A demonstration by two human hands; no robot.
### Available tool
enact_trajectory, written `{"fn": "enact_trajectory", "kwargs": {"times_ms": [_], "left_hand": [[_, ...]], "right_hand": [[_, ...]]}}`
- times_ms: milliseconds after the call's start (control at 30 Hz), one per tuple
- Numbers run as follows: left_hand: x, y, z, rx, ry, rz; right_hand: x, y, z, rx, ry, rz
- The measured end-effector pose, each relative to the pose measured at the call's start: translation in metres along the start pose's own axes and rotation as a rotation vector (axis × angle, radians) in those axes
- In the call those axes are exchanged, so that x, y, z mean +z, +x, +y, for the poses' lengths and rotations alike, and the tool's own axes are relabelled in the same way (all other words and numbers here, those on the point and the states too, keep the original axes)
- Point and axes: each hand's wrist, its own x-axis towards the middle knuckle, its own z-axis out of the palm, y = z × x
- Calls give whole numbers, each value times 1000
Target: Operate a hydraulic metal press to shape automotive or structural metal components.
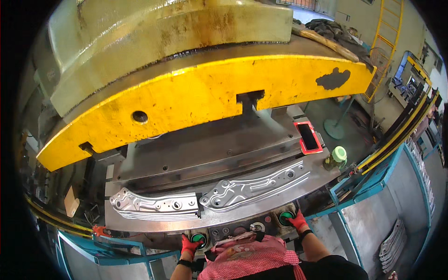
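Observation:
My left hand (189, 246), in a red glove, rests at the left green push button (199, 240) on the front of the press, fingers apart and holding nothing. At the right green push button (286, 217), my right hand (298, 221) in a matching glove reaches its fingers onto the housing and is also open. Between the hands lies a control panel (240, 229) with several knobs. Beyond it, a left stamped metal part (156, 204) and a right stamped metal part (252, 188) lie end to end along the press bed's front edge, each with ridges and holes.
A yellow press ram (186, 98) hangs over the steel bed (210, 137). A red-framed phone (308, 137) and a green-lidded bottle (337, 157) stand at the bed's right end. Blue-framed bins (373, 186) flank me; the right one holds several metal parts (393, 245).

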Motion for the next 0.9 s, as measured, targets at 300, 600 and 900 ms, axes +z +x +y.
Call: {"fn": "enact_trajectory", "kwargs": {"times_ms": [300, 600, 900], "left_hand": [[-9, -4, -23, 51, -198, 11], [-173, -79, 100, 415, -239, 736], [-188, -33, 425, 1257, 549, 714]], "right_hand": [[0, 4, -4, 36, -4, 163], [-148, -55, -225, -804, -266, 488], [-97, -3, -318, -993, -667, -415]]}}
